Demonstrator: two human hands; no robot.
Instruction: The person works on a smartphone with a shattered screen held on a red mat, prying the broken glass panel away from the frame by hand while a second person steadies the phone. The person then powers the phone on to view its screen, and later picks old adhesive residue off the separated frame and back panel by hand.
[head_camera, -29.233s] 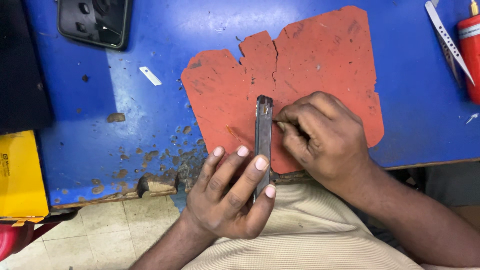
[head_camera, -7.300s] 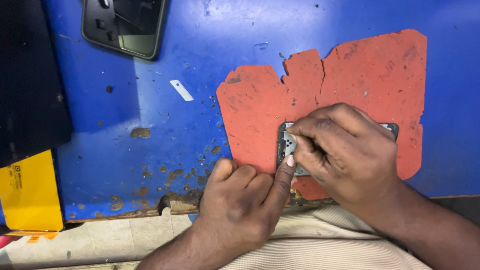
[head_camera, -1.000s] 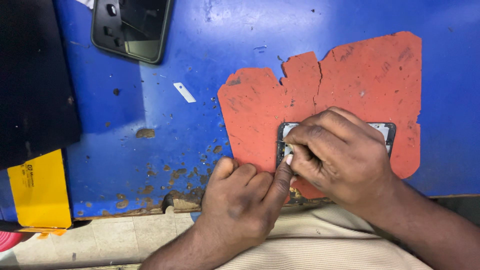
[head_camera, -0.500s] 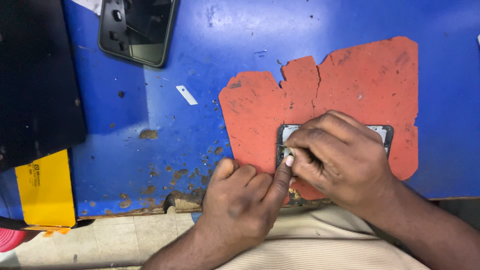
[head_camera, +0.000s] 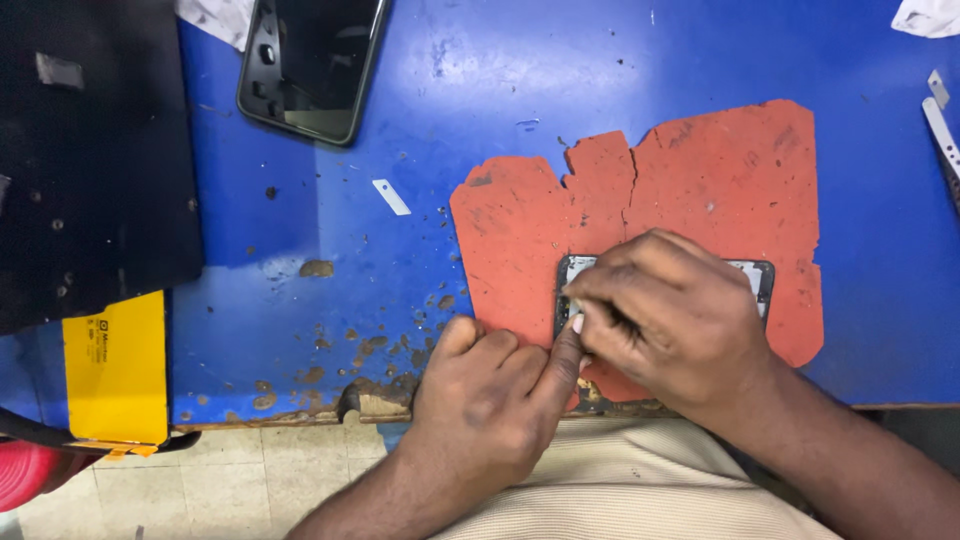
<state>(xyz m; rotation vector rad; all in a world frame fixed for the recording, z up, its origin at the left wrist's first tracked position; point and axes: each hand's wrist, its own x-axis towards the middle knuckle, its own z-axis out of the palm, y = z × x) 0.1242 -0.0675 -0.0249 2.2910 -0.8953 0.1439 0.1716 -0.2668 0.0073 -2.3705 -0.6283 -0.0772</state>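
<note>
Hands unmoved, right hand (head_camera: 670, 315) covering flat phone (head_camera: 762, 278), cracked red mat (head_camera: 720, 180)

A dark phone (head_camera: 312, 62) lies face up on the blue tabletop (head_camera: 480, 80), well up and left of the torn orange mat (head_camera: 690, 190); its glossy black screen mirrors pale light, and its frame is black with rounded corners. Far left of the mat, at the tabletop's near edge, lies a flat yellow rectangular package (head_camera: 117, 368) bearing small dark print, just below a black sheet (head_camera: 95, 160).
</note>
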